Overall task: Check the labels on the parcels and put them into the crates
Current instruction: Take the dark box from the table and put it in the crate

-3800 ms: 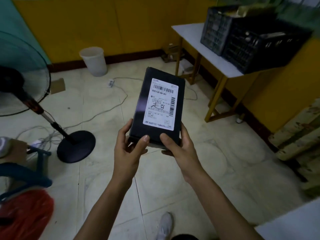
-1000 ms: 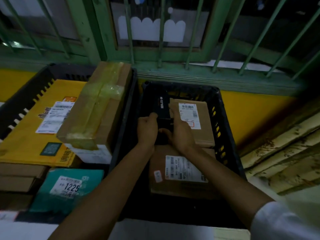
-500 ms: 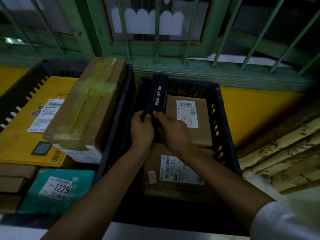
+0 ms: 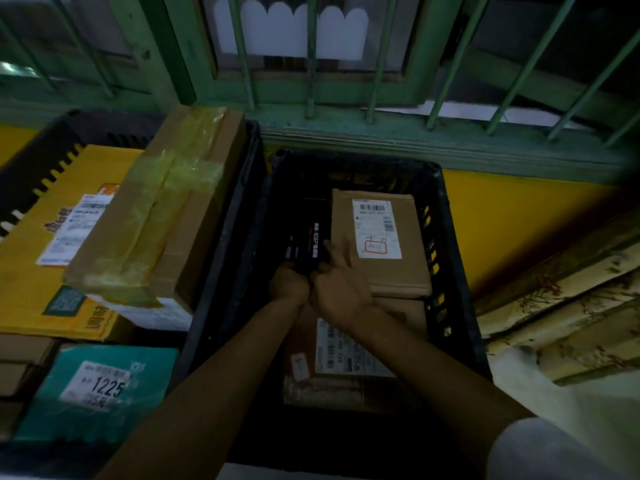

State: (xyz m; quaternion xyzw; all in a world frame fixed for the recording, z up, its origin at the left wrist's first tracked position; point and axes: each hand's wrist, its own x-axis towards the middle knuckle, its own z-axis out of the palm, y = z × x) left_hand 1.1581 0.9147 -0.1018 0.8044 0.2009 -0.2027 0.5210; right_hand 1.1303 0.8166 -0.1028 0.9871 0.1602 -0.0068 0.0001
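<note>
Beneath a barred window (image 4: 188, 57), the left hand (image 4: 289, 283) grips and the straighter-fingered right hand (image 4: 338, 289) steadies a black parcel (image 4: 309, 242), edgewise to fit the crate (image 4: 447, 237) gap beside a brown parcel (image 4: 379, 271).

Your one head-worn camera looks forward and steeply down from close above the right black crate (image 4: 437, 244), catching the left crate (image 4: 52, 157) alongside and the barred window (image 4: 311, 81) beyond.
</note>
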